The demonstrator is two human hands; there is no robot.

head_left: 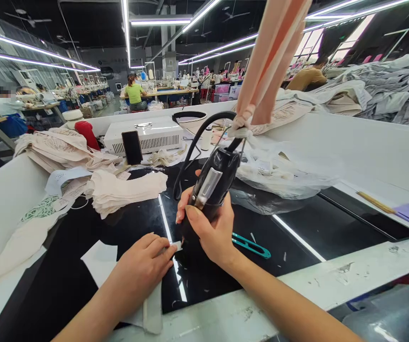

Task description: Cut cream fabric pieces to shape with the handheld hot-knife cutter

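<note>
My right hand (pixel 209 223) is wrapped round a black corded power tool (pixel 222 173) with a metal plate on its side. The tool hangs upright from a knotted peach cloth strip (pixel 274 52), and its lower end is close to the black glossy work surface (pixel 222 273). My left hand (pixel 147 259) is closed over a pale fabric strip (pixel 153 306), its fingertips at the strip's far end beside the tool; the thumb is hidden. A white fabric piece (pixel 101 261) lies left of that hand. To the right of the tool rests a teal cutter (pixel 250 245).
Stacked cream fabric pieces (pixel 126 190) lie at the left. Behind them stand a phone (pixel 132 147) and a white vented box (pixel 147 135). A clear plastic bag (pixel 279 175) sits at the right, with a yellow-brown stick (pixel 375 202) farther along. Co-workers sit in the background.
</note>
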